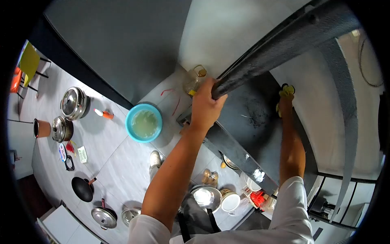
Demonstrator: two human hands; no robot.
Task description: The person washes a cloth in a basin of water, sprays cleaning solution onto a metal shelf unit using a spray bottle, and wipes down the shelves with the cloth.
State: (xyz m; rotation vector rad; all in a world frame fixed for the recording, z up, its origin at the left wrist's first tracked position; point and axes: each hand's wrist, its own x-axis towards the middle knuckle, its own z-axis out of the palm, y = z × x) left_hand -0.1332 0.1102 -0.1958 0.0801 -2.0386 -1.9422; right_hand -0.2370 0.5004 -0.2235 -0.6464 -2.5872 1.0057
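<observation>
My left hand (206, 105) is wrapped round the lower end of a dark, thick metal bar (280, 49) that runs up to the upper right. To the right, my right hand (286, 97) holds a yellow-green cloth (287, 90) against the far edge of a dark grey shelf surface (239, 110), beside the pale wall. Dark smudges and a thin white streak mark that surface between my hands. Just behind my left hand, a clear plastic bottle (191, 82) stands on the floor by the wall.
On the floor are a blue basin (129, 122) of cloudy water, a spray bottle (106, 114), lidded pots (72, 103), a wok (82, 189) and a metal bowl (217, 199). A large grey panel (122, 40) rises at the upper left. Chairs (29, 65) stand far left.
</observation>
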